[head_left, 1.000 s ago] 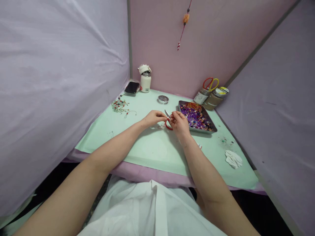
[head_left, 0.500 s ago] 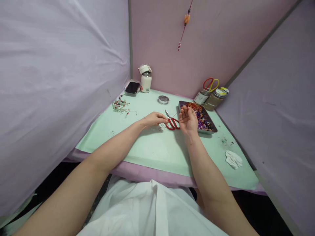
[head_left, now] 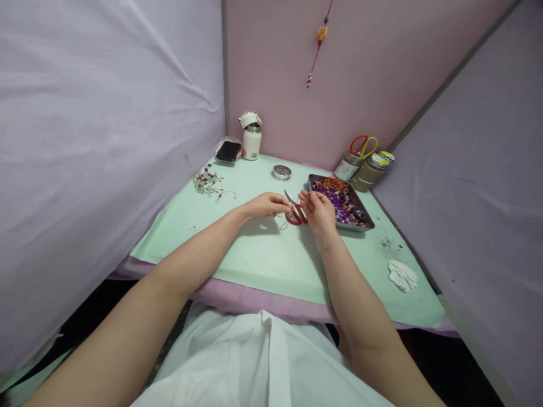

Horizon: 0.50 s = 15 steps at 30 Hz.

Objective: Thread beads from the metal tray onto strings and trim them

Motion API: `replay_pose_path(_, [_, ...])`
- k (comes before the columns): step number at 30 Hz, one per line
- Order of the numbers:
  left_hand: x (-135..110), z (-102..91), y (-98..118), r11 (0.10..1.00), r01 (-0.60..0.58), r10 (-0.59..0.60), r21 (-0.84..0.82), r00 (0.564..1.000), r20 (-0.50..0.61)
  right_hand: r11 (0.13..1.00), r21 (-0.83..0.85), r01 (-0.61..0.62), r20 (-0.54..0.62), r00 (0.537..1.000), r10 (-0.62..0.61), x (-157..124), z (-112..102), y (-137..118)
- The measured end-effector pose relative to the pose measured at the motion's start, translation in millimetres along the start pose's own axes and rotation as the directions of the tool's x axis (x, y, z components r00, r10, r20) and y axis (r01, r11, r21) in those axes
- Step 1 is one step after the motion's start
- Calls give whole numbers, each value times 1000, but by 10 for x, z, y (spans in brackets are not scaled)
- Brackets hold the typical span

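Observation:
My left hand (head_left: 270, 204) pinches a thin red cord between thumb and fingertips, and a loop of the cord (head_left: 283, 225) hangs below it. Facing it, my right hand (head_left: 320, 211) has its fingers curled with the palm partly turned up. The cord runs between the two hands, and my right fingertips seem to pinch it. Red-handled scissors (head_left: 292, 219) lie on the table under the gap between my hands, blades pointing away. Just beyond my right hand is a metal tray (head_left: 358, 228) full of purple and orange beads (head_left: 344, 206) and a tangle of orange cord.
Beaded strings (head_left: 207, 182) lie at left. Farther back stand a phone (head_left: 229, 151), a white bottle (head_left: 251, 142), a small round container (head_left: 282, 172) and jars (head_left: 368, 174), one holding scissors. A white glove (head_left: 403, 275) rests at right. Fabric walls enclose the table.
My right hand has moved left, closer to my left hand, and its fingers have curled in. The cord span between them is shorter. My left hand has barely moved.

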State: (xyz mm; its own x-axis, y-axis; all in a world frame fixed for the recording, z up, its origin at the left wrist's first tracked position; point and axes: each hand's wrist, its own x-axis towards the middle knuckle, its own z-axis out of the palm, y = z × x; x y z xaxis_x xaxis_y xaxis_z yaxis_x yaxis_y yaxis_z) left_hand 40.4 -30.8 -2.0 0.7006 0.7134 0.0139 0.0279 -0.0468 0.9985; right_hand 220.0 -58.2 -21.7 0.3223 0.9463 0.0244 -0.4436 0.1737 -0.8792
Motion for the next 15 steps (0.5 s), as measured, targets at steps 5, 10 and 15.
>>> replay_pose_path(5, [-12, 16, 27, 986, -151, 149, -70, 988, -27, 994, -57, -90, 143, 985, 97, -69, 54, 104])
replay_pose_path(10, [-3, 18, 16, 989, -129, 125, -74, 991, -50, 985, -125, -117, 205, 968, 141, -135, 115, 124])
replay_pose_path(15, [55, 14, -62, 997, -79, 83, 25, 981, -175, 917, -374, 140, 118, 988, -103, -152, 102, 124])
